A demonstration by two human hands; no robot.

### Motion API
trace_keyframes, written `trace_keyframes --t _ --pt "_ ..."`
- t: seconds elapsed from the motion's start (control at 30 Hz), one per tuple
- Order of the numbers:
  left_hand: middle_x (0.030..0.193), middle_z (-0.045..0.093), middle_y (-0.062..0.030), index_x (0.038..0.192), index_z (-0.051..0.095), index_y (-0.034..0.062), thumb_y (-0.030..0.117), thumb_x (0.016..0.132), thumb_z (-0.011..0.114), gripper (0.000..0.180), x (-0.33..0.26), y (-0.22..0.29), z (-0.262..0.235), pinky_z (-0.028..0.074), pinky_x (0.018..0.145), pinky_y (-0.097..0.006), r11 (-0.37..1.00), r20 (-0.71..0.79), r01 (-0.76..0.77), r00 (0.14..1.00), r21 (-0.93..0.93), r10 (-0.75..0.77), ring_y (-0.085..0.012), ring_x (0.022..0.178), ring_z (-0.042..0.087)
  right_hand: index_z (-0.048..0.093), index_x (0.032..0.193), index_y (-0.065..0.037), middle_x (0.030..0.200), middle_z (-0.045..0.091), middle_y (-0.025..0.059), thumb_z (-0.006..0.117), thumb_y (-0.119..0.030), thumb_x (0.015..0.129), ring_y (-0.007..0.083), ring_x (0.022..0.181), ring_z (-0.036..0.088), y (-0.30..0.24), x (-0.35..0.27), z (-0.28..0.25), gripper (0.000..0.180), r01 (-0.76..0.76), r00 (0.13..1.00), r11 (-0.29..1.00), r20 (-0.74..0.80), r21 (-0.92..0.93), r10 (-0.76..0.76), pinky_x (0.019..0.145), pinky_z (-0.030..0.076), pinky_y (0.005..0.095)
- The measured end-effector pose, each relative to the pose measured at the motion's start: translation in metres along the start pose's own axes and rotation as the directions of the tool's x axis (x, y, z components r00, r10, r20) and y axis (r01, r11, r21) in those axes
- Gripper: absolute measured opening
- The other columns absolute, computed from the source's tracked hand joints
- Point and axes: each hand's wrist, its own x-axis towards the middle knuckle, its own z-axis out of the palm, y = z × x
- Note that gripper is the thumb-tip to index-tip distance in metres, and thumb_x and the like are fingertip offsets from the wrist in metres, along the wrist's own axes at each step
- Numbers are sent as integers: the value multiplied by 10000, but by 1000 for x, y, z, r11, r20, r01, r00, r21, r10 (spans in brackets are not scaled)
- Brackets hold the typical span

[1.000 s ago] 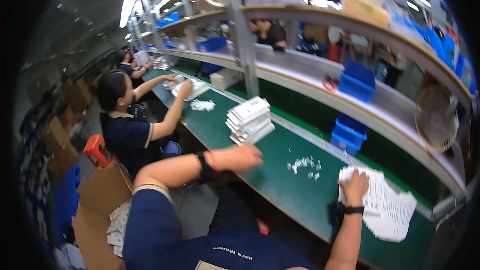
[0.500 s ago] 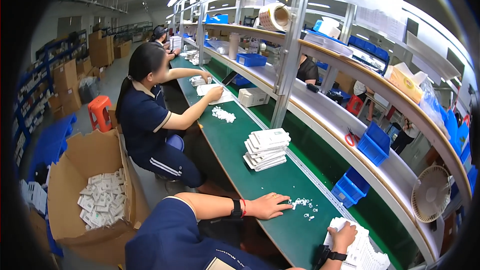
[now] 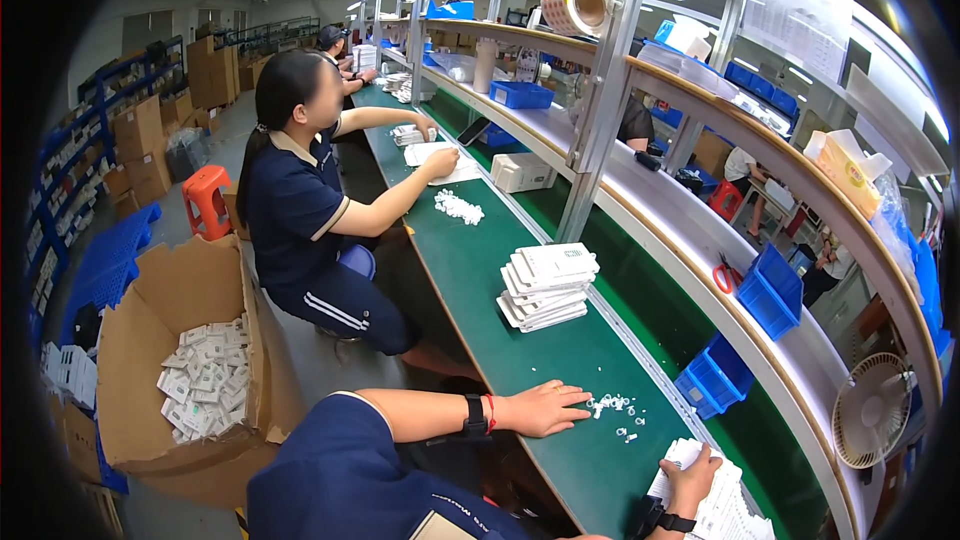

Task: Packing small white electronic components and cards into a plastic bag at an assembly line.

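My left hand [image 3: 548,409] lies flat on the green bench, fingers stretched out. Its fingertips reach the edge of a loose scatter of small white and clear ring-like pieces [image 3: 612,406]. At the near right, the fingers of my right hand [image 3: 692,481] are bent around the edge of a white flat box, one of a fanned pile of flat white boxes [image 3: 727,507]. Part of that pile is hidden by the hand. Farther along the bench stands an uneven stack of white flat boxes [image 3: 547,286].
The green bench [image 3: 470,275] runs away from me, with a seated co-worker [image 3: 310,195] on its left side. A large carton [image 3: 150,320] of small white boxes stands on the floor at left. Blue bins [image 3: 713,377], red scissors [image 3: 724,275] and a fan [image 3: 872,410] line the right.
The whole view has shifted slightly, so things appear farther right. My left hand stays beside the small pieces. My right hand remains at the pile of flat boxes, its fingers slightly changed.
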Motion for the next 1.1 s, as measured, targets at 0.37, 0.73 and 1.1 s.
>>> trace_keyframes --t 0.37,0.73,1.1 --pt "1241 539 -173 1028 640 31 194 867 634 230 -6 2 -5 452 917 -404 987 -229 92 966 -133 -121 -312 1133 543 644 1031 -7 1037 584 192 856 -304 578 384 1006 548 32 7 15 582 203 973 969 -86 -138 -216 893 449 442" --pt "927 646 -139 810 639 22 48 757 651 61 -39 -57 -98 511 780 -394 975 -617 141 787 169 -7 -306 900 621 646 1091 25 1006 650 259 801 -361 650 425 974 603 45 8 16 606 282 959 951 20 -129 -282 885 469 456" --pt "1089 633 -270 1340 451 87 350 825 604 599 -114 -327 -361 502 838 -494 105 -519 948 255 301 -816 -412 999 630 648 959 -7 953 588 181 886 -285 518 371 904 547 13 -3 8 573 286 943 958 -175 -18 -284 788 441 457"
